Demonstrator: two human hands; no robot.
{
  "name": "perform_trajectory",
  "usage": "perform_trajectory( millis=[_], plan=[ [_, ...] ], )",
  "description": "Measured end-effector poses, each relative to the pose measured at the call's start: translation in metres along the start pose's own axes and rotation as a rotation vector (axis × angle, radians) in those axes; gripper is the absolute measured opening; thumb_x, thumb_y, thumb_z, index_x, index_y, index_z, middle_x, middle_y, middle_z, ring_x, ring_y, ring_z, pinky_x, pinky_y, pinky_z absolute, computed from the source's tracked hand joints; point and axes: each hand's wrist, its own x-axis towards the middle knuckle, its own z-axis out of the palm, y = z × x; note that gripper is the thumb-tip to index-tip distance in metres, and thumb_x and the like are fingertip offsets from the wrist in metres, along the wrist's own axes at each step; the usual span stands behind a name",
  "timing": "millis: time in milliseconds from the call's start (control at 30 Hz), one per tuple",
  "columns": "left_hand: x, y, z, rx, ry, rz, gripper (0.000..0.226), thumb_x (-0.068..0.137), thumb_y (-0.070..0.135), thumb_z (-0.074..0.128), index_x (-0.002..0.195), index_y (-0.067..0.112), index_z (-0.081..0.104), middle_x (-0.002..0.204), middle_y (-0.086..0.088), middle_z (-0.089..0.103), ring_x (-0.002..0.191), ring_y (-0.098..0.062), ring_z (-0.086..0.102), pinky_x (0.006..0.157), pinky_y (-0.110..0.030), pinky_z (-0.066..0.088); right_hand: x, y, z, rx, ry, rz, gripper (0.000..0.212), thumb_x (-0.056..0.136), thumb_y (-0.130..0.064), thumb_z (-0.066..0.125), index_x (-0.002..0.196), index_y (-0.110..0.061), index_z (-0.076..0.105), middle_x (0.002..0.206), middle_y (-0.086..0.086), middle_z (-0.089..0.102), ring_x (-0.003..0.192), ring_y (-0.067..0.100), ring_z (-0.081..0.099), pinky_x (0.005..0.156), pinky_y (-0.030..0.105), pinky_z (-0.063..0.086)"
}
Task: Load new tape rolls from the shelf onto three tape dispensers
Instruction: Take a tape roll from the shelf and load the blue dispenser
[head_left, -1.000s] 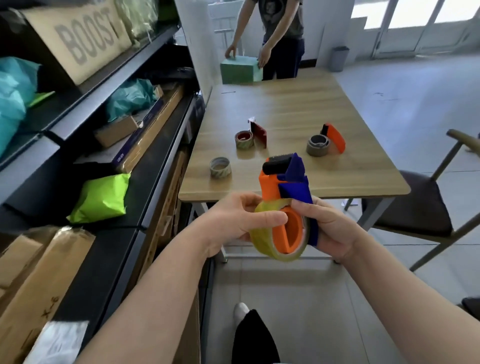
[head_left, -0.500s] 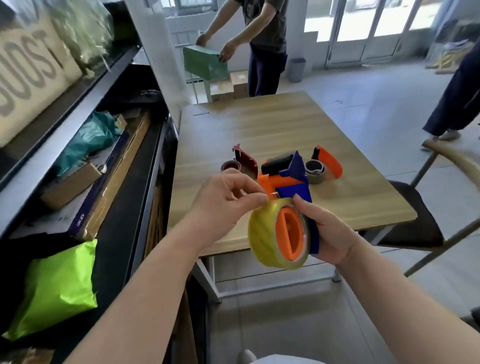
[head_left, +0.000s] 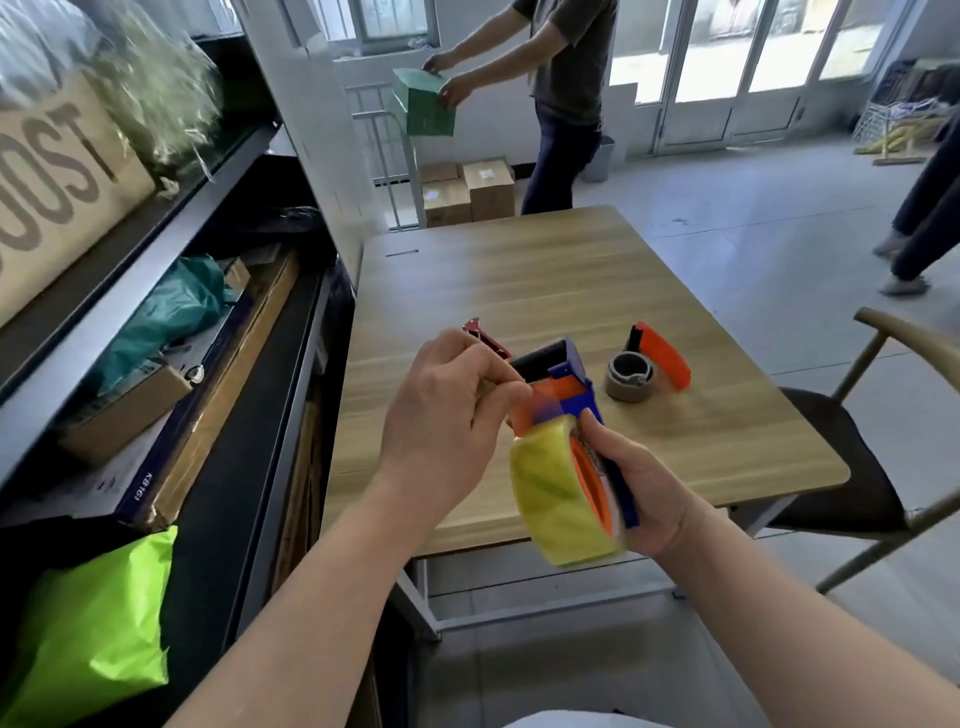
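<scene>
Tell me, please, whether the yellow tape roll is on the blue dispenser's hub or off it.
On: the yellow tape roll rings the orange hub of the blue dispenser, which the right hand holds.

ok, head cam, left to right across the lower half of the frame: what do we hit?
lime green bag → left hand → yellow tape roll → right hand → chair. The held blue dispenser overlaps the roll, so it is left out.

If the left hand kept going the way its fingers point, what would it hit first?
The tape dispenser held by the right hand: the fingertips of the left hand seem to touch its orange part, just above the tape roll, though blur hides the exact contact.
</scene>
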Motion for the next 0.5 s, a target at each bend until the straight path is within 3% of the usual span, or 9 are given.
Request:
perform_trajectory(
  millis=[200,300,433,500],
  plan=[
    [0.02,0.004,0.021,0.048,0.05,-0.038,0.01,0.089,0.024,0.068,0.084,0.015,0.068,0.084,0.017,0.044,0.086,-0.016,0.053,0.071,-0.027,0.038,-0.002,-0.008,-0.026,0.073,0.007,0.07,0.076,0.059,-0.043,0.09,0.121,-0.007,0.066,0.099,0.014,0.074,0.084,0.028,0.073,0.074,0.039,0.058],
    [0.031,0.007,0.03,0.026,0.068,-0.101,0.01,0.09,0.023,0.067,0.08,0.022,0.063,0.086,0.012,0.047,0.084,-0.014,0.051,0.066,-0.02,0.037,-0.002,-0.022,-0.036,0.075,-0.026,0.096,0.076,0.063,-0.045,0.088,0.125,-0.007,0.064,0.103,0.014,0.073,0.086,0.029,0.072,0.077,0.039,0.058],
    [0.052,0.007,0.028,-0.033,0.129,-0.203,0.012,0.09,0.025,0.067,0.08,0.022,0.062,0.087,0.011,0.049,0.076,-0.002,0.048,0.068,-0.021,0.039,-0.002,-0.029,-0.052,0.03,-0.066,0.187,0.097,0.065,-0.048,0.085,0.141,-0.003,0.045,0.103,0.014,0.072,0.087,0.028,0.071,0.08,0.04,0.057],
    [0.059,0.009,0.026,-0.036,0.063,-0.168,0.013,0.089,0.025,0.068,0.078,0.024,0.062,0.086,0.012,0.05,0.076,0.0,0.049,0.069,-0.023,0.042,-0.002,-0.027,-0.06,0.061,-0.079,0.209,0.107,0.068,-0.047,0.085,0.149,-0.001,0.032,0.103,0.014,0.072,0.087,0.028,0.071,0.08,0.04,0.056]
  ],
)
